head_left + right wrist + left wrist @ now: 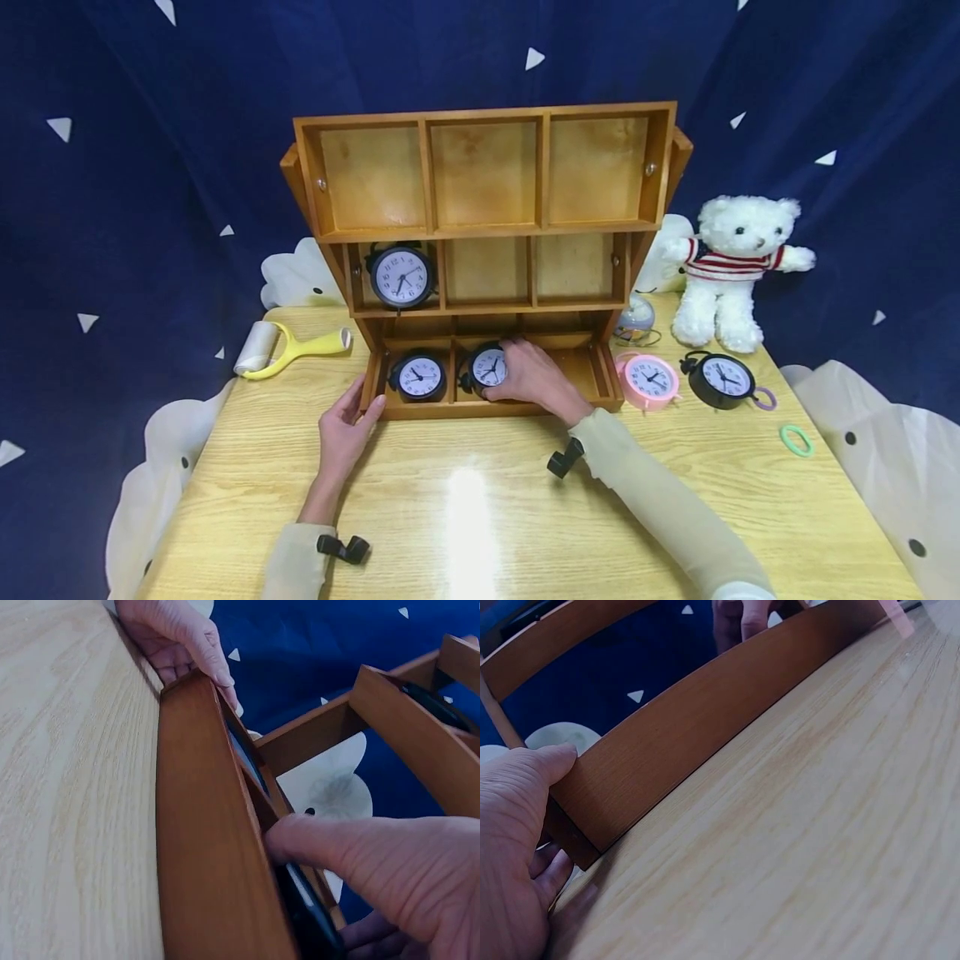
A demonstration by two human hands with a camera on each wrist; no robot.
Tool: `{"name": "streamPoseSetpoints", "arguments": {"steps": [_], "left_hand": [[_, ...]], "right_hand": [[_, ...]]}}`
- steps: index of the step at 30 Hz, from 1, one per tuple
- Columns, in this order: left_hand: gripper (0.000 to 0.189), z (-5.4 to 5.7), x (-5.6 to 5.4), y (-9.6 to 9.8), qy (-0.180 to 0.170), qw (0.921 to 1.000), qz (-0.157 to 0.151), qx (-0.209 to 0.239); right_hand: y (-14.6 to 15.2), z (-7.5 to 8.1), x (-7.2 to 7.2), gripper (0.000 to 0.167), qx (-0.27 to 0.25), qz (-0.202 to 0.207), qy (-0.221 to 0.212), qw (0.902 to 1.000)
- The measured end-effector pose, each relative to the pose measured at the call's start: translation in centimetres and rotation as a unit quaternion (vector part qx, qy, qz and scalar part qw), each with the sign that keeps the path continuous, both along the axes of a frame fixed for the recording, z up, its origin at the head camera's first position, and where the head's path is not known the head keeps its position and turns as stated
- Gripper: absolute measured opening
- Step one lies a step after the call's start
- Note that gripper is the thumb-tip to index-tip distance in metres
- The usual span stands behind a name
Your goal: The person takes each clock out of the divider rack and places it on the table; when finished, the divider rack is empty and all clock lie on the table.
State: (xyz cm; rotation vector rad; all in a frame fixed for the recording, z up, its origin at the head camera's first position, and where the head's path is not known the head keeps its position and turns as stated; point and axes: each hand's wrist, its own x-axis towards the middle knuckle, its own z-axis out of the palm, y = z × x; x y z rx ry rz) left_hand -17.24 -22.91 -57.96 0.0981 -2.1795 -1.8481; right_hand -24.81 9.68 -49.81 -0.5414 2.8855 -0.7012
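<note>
A tiered wooden storage box (480,228) stands with its trays stepped open. My right hand (529,375) grips a black alarm clock (487,367) in the middle compartment of the lowest tray. In the right wrist view its thumb lies over the clock's dark edge (307,907). My left hand (349,427) holds the lowest tray's front left corner, thumb over the front board (682,727) and fingers round the side. Another black alarm clock (420,377) lies in the lowest tray's left compartment. A third black clock (402,277) sits in the middle tray's left compartment.
Right of the box are a pink alarm clock (649,381), a black alarm clock (722,380), a silvery round clock (636,315), a purple ring (765,398), a green ring (797,440) and a white teddy bear (738,271). A yellow-handled lint roller (292,348) lies at left.
</note>
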Motion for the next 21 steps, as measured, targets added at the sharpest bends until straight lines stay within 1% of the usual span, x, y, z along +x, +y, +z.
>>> {"name": "streamPoseSetpoints", "arguments": {"steps": [3, 6, 10, 17, 21], "left_hand": [[0.059, -0.04, -0.03, 0.03, 0.001, 1.0, 0.0, 0.005], [0.059, -0.1, -0.08, 0.01, 0.002, 1.0, 0.0, 0.004], [0.059, -0.13, -0.17, -0.03, 0.005, 1.0, -0.001, 0.001], [0.059, -0.21, -0.16, -0.05, 0.008, 1.0, -0.002, 0.0], [0.058, -0.17, -0.17, -0.02, 0.008, 1.0, -0.001, 0.0]], "right_hand": [[0.15, -0.31, -0.03, 0.071, -0.014, -0.001, 0.013, 0.9998], [0.33, -0.61, 0.01, 0.079, -0.035, 0.0, 0.026, 0.9991], [0.61, -0.96, 0.15, 0.09, -0.074, -0.01, 0.033, 0.9966], [0.85, -1.05, 0.38, 0.095, -0.147, -0.043, 0.034, 0.9875], [0.94, -0.75, 0.71, 0.096, -0.177, -0.057, 0.04, 0.9818]]}}
